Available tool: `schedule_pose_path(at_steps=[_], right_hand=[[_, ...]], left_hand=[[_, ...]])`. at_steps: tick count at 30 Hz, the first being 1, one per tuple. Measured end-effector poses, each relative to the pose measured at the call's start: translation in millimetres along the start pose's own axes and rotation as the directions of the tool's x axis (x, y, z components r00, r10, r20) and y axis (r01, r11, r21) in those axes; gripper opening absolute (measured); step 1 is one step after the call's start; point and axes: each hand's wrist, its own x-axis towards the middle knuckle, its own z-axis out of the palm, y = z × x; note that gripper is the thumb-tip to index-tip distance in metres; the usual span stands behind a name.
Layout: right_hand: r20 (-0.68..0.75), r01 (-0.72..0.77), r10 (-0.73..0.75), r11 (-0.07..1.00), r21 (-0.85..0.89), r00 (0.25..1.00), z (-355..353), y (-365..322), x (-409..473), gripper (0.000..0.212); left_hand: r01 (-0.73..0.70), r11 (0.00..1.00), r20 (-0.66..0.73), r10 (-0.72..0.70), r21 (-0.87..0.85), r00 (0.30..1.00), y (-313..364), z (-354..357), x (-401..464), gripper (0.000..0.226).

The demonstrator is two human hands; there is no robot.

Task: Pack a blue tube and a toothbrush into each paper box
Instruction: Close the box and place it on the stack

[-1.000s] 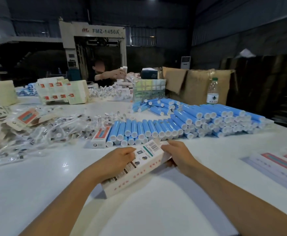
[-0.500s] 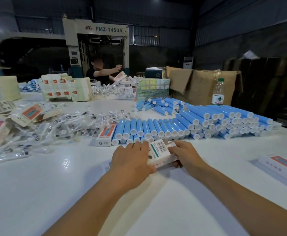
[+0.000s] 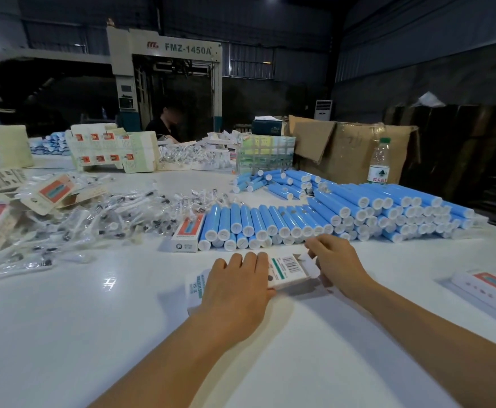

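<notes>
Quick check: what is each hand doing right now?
Left hand: open, fingers straight, pressing the paper box flat on the table.
Right hand: pinching the box's open end flap.

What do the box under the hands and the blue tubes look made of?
Box: thin printed paperboard, matte, with a creased flap open at its right end. Blue tubes: smooth, faintly glossy, likely plastic or coated card; white end caps look like plastic.

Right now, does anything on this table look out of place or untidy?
One closed paper box lies alone against the row of blue tubes, apart from other boxes. The wrapped toothbrushes are strewn loosely. The box under both hands has its end flap open, as expected in packing.
</notes>
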Motion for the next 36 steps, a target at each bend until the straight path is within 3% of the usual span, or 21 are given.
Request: schedule_pose_path(at_steps=[6, 11, 14, 18, 21, 31, 33, 36], right_hand=[[-0.066, 0.074, -0.108, 0.919, -0.387, 0.992, -16, -13, 52, 0.025], [-0.007, 0.205, -0.289, 0.696, -0.688, 0.957, -32, -43, 108, 0.024], [-0.014, 0.183, -0.322, 0.571, -0.800, 0.947, -42, -53, 142, 0.019], [-0.042, 0.035, -0.183, 0.402, -0.915, 0.982, -57, -45, 173, 0.009], [-0.042, -0.027, -0.034, 0.353, -0.935, 0.999, -56, -37, 185, 0.017], [-0.084, -0.093, 0.041, 0.404, -0.910, 0.996, -54, -45, 192, 0.020], [-0.097, -0.087, -0.003, 0.420, -0.904, 0.995, -54, -48, 189, 0.023], [-0.143, -0.032, -0.153, 0.564, -0.825, 0.978, -59, -64, 174, 0.029]], left_hand=[[0.018, 1.000, -0.019, -0.018, -0.004, 1.000, 8, 3, 2, 0.061], [0.028, 0.999, -0.022, -0.028, -0.023, 0.999, 14, 7, 6, 0.062], [0.021, 0.999, -0.009, -0.021, -0.046, 1.000, 14, 9, 9, 0.062], [0.011, 0.999, 0.002, -0.011, -0.045, 1.000, 14, 11, 12, 0.062], [0.006, 0.999, 0.023, -0.005, -0.042, 1.000, 12, 12, 14, 0.064], [-0.016, 0.997, -0.005, 0.016, -0.073, 1.000, 10, 13, 15, 0.061], [-0.009, 0.998, -0.015, 0.008, -0.069, 1.000, 8, 14, 15, 0.063], [0.005, 0.998, -0.045, -0.008, -0.062, 0.999, 5, 15, 16, 0.066]])
